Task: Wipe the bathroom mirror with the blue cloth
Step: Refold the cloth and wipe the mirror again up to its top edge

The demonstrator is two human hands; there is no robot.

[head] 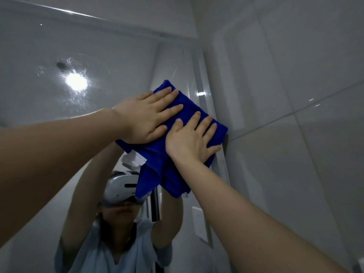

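Note:
A folded blue cloth (pixel 157 160) lies flat against the bathroom mirror (pixel 59 91) near the mirror's upper right edge. My left hand (pixel 145 115) presses on the cloth's upper part with straight, spread fingers. Just below and to the right, my right hand (pixel 192 138) presses on the cloth the same way, fingers flat. A loose fold of the cloth hangs down below my hands. The mirror shows my reflection with arms raised, and a bright light glare with streaks at its upper left.
A grey tiled wall (pixel 295 95) meets the mirror's right edge (pixel 201 91) right beside the cloth. A white wall plate (pixel 200 223) sits lower on that edge. A white label (pixel 135 159) pokes out under the cloth.

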